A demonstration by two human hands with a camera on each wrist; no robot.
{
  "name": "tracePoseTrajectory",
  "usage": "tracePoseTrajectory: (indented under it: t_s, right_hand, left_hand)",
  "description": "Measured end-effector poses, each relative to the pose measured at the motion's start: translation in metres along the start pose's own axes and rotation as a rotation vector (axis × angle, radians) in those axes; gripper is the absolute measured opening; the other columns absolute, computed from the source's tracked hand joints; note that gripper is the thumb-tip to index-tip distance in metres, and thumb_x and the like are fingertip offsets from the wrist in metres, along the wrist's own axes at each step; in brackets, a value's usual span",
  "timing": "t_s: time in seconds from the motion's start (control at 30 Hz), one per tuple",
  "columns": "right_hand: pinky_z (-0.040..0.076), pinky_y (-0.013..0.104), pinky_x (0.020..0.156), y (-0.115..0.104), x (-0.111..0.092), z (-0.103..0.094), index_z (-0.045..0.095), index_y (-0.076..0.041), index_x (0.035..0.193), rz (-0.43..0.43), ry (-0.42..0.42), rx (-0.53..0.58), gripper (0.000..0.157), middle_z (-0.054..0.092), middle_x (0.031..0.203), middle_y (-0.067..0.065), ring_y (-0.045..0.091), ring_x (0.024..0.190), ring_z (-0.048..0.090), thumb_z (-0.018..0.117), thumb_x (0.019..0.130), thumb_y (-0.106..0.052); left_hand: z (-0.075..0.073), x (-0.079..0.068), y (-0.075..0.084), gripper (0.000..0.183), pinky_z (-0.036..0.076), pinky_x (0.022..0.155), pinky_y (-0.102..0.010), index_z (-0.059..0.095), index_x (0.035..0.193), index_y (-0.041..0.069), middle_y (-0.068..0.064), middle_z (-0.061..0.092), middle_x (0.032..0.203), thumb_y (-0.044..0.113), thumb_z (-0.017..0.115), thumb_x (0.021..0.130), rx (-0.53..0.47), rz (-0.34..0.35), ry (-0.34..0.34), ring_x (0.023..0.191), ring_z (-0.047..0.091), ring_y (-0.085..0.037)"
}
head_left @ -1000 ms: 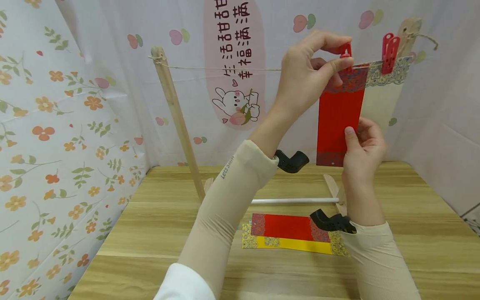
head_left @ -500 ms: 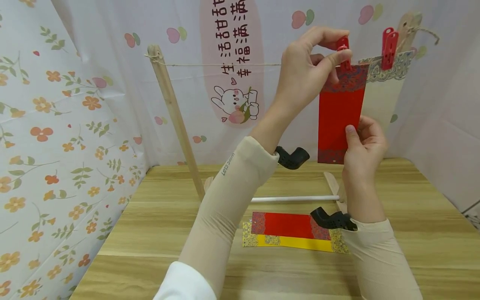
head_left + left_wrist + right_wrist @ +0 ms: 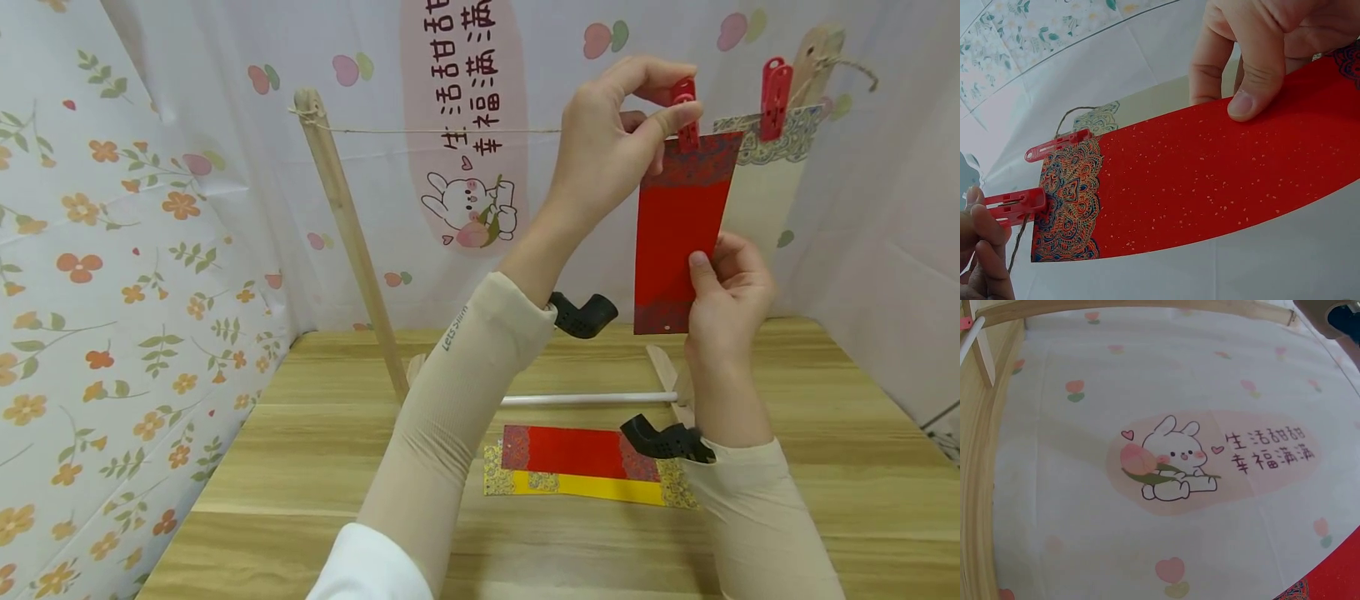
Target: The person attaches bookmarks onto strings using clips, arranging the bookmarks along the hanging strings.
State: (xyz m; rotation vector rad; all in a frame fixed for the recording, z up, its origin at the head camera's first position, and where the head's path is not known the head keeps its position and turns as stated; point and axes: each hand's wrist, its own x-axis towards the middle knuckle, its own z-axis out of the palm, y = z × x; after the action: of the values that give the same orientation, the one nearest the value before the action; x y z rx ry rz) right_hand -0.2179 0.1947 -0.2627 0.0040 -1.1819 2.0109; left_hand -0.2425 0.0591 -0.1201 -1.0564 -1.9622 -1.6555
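In the head view my left hand [image 3: 607, 142] pinches a red clothespin [image 3: 687, 133] between thumb and fingers at the top of a red paper card [image 3: 675, 242]. The left wrist view has this clothespin [image 3: 1029, 203] over the card's patterned end, right by the twine. My right hand [image 3: 727, 300] holds the card's right edge lower down, thumb in front. Behind it a cream card [image 3: 757, 200] hangs from the twine line [image 3: 450, 132] by another red clothespin [image 3: 776, 100]. Only a corner of the red card [image 3: 1341, 575] enters the right wrist view.
Wooden posts stand at left [image 3: 345, 217] and right [image 3: 813, 67] with the twine between them. A white rod [image 3: 592, 399] runs low between their feet. On the table [image 3: 300, 500] lie another red card [image 3: 573, 452] and a yellow card [image 3: 592, 487], overlapping. Printed cloth [image 3: 540, 250] hangs behind.
The pinched clothespin's handles have come closer together, and it sits slightly further left. The red card's top edge has tilted a little. Both hands stay at nearly the same spots.
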Motion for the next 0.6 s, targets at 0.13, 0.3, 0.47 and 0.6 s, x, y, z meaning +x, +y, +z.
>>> tracePoseTrajectory:
  t_s: [0.13, 0.3, 0.47, 0.6]
  right_hand:
    - [0.051, 0.025, 0.070, 0.0016, -0.0014, -0.0020, 0.072, -0.001, 0.097, 0.013, -0.003, -0.008, 0.014, 0.068, 0.085, 0.006, 0.019, 0.080, 0.060, 0.064, 0.089, 0.008]
    - [0.052, 0.025, 0.068, 0.0030, -0.0011, -0.0030, 0.072, 0.000, 0.096, -0.018, 0.009, -0.011, 0.012, 0.070, 0.084, 0.006, 0.018, 0.078, 0.061, 0.065, 0.089, 0.007]
    - [0.052, 0.026, 0.069, 0.0034, -0.0009, -0.0017, 0.073, -0.001, 0.096, -0.035, 0.016, -0.027, 0.013, 0.070, 0.084, 0.005, 0.018, 0.079, 0.062, 0.064, 0.090, 0.007]
    - [0.052, 0.025, 0.069, 0.0035, -0.0009, -0.0016, 0.074, -0.002, 0.095, -0.035, 0.027, -0.032, 0.015, 0.069, 0.083, 0.004, 0.017, 0.078, 0.062, 0.064, 0.090, 0.008]
  left_hand:
    - [0.0010, 0.0000, 0.0021, 0.030, 0.048, 0.056, -0.024, 0.066, 0.120, 0.002, -0.006, 0.063, 0.100, 0.007, 0.070, 0.090, 0.037, -0.041, -0.005, 0.052, 0.048, -0.019]
    - [0.0046, 0.0036, 0.0025, 0.031, 0.043, 0.056, -0.021, 0.068, 0.120, 0.006, -0.003, 0.066, 0.103, 0.014, 0.071, 0.090, 0.147, -0.045, -0.017, 0.056, 0.046, -0.013]
    - [0.0082, 0.0077, 0.0031, 0.029, 0.046, 0.062, -0.018, 0.070, 0.117, 0.009, 0.000, 0.069, 0.101, 0.017, 0.073, 0.089, 0.198, -0.056, -0.028, 0.069, 0.053, -0.008]
    - [0.0098, 0.0085, 0.0024, 0.029, 0.047, 0.064, -0.017, 0.070, 0.116, 0.010, 0.001, 0.070, 0.099, 0.018, 0.073, 0.089, 0.211, -0.079, -0.039, 0.072, 0.056, -0.008]
